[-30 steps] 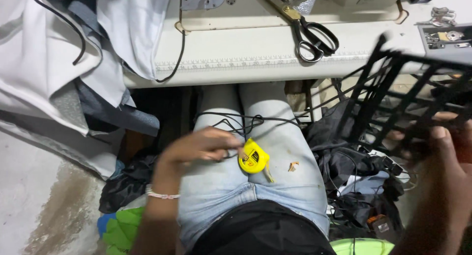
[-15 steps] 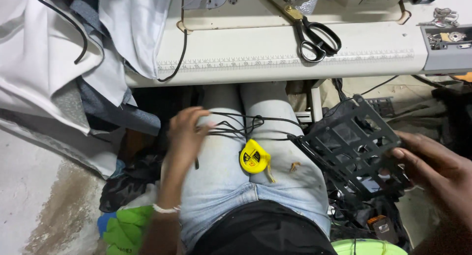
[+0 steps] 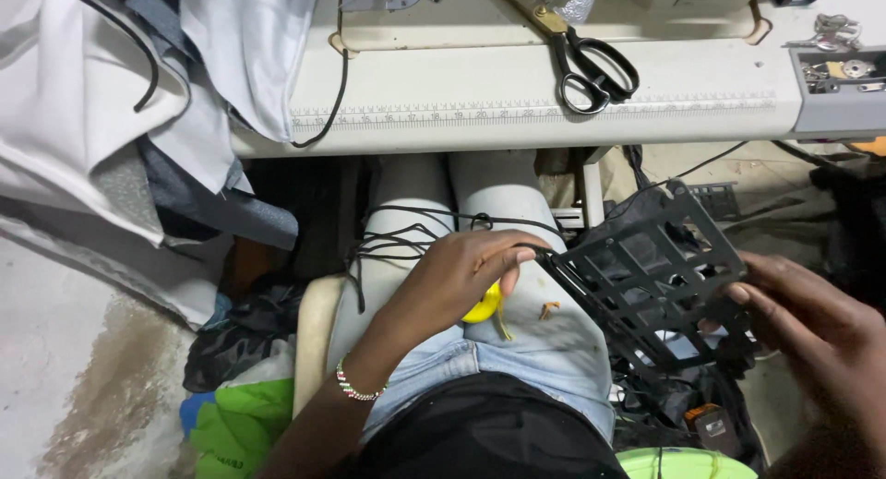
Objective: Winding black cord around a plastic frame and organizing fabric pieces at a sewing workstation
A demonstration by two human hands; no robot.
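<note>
I sit with pale blue jeans point(image 3: 517, 350) on my lap. My left hand point(image 3: 457, 276) rests over a yellow tape measure point(image 3: 484, 305) and pinches a black cord point(image 3: 406, 234) that lies in loops across my thighs; the cord's end meets the corner of a black plastic grid basket point(image 3: 655, 276). My right hand point(image 3: 812, 317) holds that basket by its right side, tilted, just right of my lap. A small tan scrap point(image 3: 550, 307) lies on the jeans.
A cream sewing machine table point(image 3: 554, 96) with a printed ruler edge spans the top, black scissors point(image 3: 591, 64) on it. White and grey fabric point(image 3: 101, 119) hangs at left. Dark clothes and cables point(image 3: 683, 396) lie under the basket, green cloth point(image 3: 240, 424) at lower left.
The basket has come down and left from the upper right toward my lap. My left hand moved right, over the yellow tape measure, onto the cord by the basket's corner.
</note>
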